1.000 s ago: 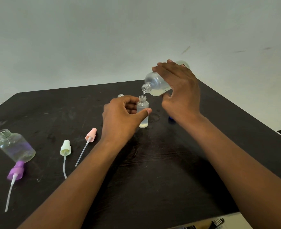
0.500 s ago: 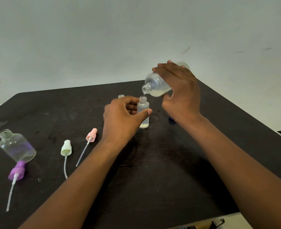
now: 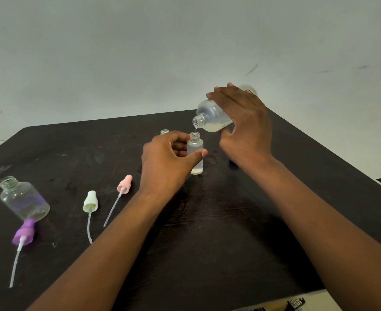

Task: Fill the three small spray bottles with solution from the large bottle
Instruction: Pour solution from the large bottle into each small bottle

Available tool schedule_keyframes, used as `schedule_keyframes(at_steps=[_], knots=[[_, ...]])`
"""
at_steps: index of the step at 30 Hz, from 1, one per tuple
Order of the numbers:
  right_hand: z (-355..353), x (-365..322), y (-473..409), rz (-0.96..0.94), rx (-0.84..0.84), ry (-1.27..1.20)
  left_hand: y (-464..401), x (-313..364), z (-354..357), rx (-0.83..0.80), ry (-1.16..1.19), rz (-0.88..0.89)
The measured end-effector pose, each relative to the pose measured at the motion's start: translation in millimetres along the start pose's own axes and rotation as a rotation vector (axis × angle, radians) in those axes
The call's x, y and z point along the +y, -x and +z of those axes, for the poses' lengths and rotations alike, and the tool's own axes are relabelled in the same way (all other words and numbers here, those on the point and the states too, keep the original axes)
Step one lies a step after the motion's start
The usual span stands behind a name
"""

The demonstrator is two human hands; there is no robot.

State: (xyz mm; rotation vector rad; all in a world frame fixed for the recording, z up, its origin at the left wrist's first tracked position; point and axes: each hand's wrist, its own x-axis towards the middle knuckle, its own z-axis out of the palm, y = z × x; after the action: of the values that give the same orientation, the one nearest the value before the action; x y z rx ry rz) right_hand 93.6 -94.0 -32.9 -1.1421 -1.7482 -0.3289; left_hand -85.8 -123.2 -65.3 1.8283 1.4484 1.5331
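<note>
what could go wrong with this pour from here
The small bottle has a narrow neck, and the large bottle in the right hand pours from just above it, so the thin stream may miss and wet the table. The left hand grips it, but a nudge could tip it.

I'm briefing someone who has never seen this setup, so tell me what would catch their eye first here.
At the centre, the right hand tips the large bottle so solution trickles into a small bottle, which the left hand holds upright on the dark table. To the left lie three pastel spray tops, purple, pale green and pink, beside an open clear bottle.
</note>
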Motion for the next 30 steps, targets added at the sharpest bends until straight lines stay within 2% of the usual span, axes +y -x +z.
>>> schedule_keyframes(at_steps=[30], knots=[[1.5, 1.3, -0.1, -0.006, -0.026, -0.004, 0.1, 0.5, -1.4, 0.013, -0.009, 0.047]])
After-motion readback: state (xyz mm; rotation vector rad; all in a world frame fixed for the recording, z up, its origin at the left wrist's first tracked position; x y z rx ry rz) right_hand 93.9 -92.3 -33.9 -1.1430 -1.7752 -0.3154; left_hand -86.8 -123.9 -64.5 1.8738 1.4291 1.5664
